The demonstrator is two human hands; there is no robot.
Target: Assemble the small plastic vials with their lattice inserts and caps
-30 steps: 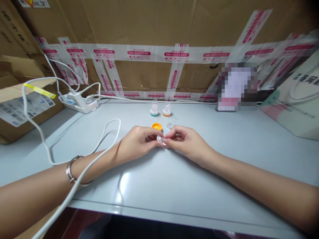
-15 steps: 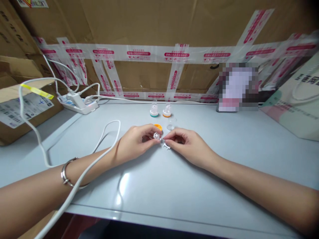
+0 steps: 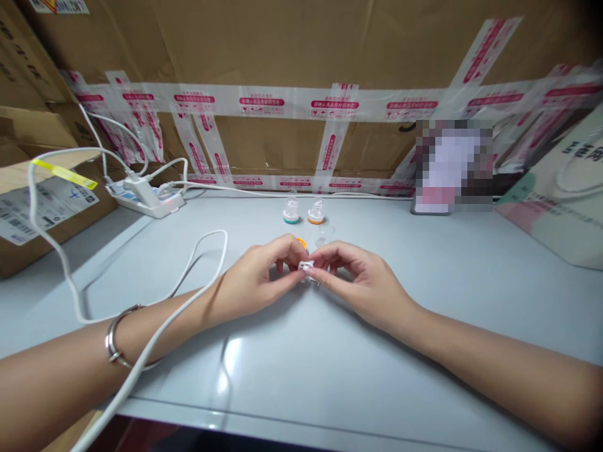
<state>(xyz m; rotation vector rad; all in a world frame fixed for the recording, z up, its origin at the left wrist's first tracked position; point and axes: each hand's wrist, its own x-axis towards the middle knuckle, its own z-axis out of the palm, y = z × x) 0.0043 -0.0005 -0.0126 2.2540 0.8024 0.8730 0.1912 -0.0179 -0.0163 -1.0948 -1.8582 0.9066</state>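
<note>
My left hand [image 3: 264,271] is closed in a pinch on a small white plastic part [image 3: 306,266], just above the table. My right hand [image 3: 365,276] meets it from the other side, thumb and fingertips pressed to the same part. Fingers cover much of it, so anything smaller between them is hidden. Behind the left fingertips an orange ring [image 3: 302,242] lies partly covered. A clear dome-shaped cover [image 3: 326,235] lies just beyond the right fingers. Farther back stand two small clear-domed capsules, one with a green base [image 3: 291,211] and one with an orange base [image 3: 316,211].
A white cable [image 3: 162,326] loops over my left forearm toward a power strip [image 3: 157,204]. Taped cardboard [image 3: 282,144] walls the back of the grey table [image 3: 301,370]. A blurred-out phone [image 3: 433,204] leans at back right, near a printed bag [image 3: 560,207].
My right fingertips have closed the small gap and now touch the white part in my left hand. The loose white piece seen below them is now mostly covered.
</note>
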